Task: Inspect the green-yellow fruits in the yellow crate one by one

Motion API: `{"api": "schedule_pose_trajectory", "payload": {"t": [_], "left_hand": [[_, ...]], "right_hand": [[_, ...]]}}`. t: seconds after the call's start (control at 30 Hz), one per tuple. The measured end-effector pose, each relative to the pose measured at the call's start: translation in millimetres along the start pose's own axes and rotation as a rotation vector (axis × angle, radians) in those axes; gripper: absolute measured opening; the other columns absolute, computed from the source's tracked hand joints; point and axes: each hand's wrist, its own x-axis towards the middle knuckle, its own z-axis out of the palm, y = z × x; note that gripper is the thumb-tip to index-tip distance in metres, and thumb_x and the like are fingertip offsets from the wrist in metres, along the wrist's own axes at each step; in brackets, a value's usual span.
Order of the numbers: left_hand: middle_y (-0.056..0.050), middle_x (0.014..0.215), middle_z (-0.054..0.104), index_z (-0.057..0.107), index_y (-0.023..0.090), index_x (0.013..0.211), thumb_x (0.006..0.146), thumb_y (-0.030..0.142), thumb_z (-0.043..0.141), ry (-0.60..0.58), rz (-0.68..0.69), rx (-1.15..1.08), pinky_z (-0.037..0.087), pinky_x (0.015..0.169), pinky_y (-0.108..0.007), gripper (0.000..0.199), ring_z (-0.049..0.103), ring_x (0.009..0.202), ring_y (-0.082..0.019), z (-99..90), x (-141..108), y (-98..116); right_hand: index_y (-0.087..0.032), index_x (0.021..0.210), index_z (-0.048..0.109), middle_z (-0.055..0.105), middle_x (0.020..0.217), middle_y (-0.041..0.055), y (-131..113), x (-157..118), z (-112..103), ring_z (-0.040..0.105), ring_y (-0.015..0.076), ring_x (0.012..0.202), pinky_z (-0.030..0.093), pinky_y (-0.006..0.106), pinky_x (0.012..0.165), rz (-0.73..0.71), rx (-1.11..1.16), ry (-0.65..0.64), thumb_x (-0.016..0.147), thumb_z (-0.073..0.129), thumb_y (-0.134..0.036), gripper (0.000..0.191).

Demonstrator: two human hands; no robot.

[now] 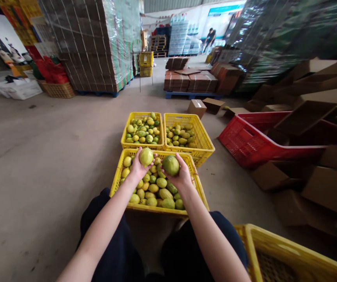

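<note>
My left hand (139, 166) is closed around a yellow lemon-like fruit (146, 157), held up over the near yellow crate (116, 184). In my right hand (183, 174) is a rounder dark green fruit (171, 165), gripped at about the same height a short way to the right. Beneath both hands the near crate is filled with many yellow and green fruits (161, 183). Touching its far side stand two more yellow crates: the left one (127, 145) is heaped with mixed green and yellow fruit, and the right one (206, 141) holds mostly yellowish fruit at a lower level.
A red crate (236, 143) with cardboard in it stands right, among loose cardboard boxes (327, 188). Another yellow crate (288, 250) is by my right leg. Ahead are stacked flat cartons (203, 82) on a blue pallet and wrapped stacks (86, 43). A person (210, 39) bends far back.
</note>
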Motion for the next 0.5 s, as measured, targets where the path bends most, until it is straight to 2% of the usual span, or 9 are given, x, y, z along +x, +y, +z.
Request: {"api": "schedule_pose_trajectory", "payload": {"t": [0.13, 0.23, 0.33, 0.5], "left_hand": [[-0.005, 0.078, 0.074, 0.065, 0.019, 0.116, 0.1, 0.038, 0.039, 0.005, 0.002, -0.039, 0.051, 0.048, -0.023, 0.035, 0.066, 0.057, -0.015, 3.4, -2.4, 2.1], [-0.005, 0.079, 0.073, 0.064, 0.018, 0.116, 0.1, 0.033, 0.037, 0.005, 0.006, -0.067, 0.055, 0.052, -0.026, 0.034, 0.069, 0.062, -0.017, 4.7, -3.8, 2.1], [-0.006, 0.076, 0.071, 0.066, 0.015, 0.104, 0.098, 0.037, 0.043, -0.004, 0.003, -0.06, 0.055, 0.052, -0.027, 0.032, 0.068, 0.061, -0.018, 4.0, -5.3, 1.3], [-0.003, 0.061, 0.063, 0.063, 0.02, 0.077, 0.092, 0.033, 0.053, -0.02, 0.045, 0.046, 0.048, 0.046, -0.024, 0.022, 0.059, 0.049, -0.014, 0.8, -7.1, -0.1]], "right_hand": [[-0.018, 0.08, 0.064, 0.072, 0.063, 0.0081, -3.3, -2.8, 1.1, 0.067, 0.021, 0.053, 0.053, 0.029, 0.042, 0.025, 0.023, 0.028, 0.091, 0.054, -0.04, 0.027], [-0.018, 0.078, 0.064, 0.071, 0.063, 0.0096, -5.3, -5.9, 3.0, 0.066, 0.0207, 0.052, 0.05, 0.027, 0.041, 0.036, 0.036, 0.024, 0.093, 0.048, -0.041, 0.032], [-0.018, 0.077, 0.063, 0.071, 0.064, 0.0097, -6.8, -6.8, 2.7, 0.067, 0.0212, 0.056, 0.049, 0.026, 0.041, 0.048, 0.057, -0.032, 0.092, 0.047, -0.043, 0.033], [-0.019, 0.077, 0.064, 0.07, 0.068, 0.0083, -5.2, -5.8, -0.4, 0.068, 0.0243, 0.065, 0.047, 0.028, 0.042, -0.027, 0.019, -0.235, 0.083, 0.058, -0.043, 0.025]]}}
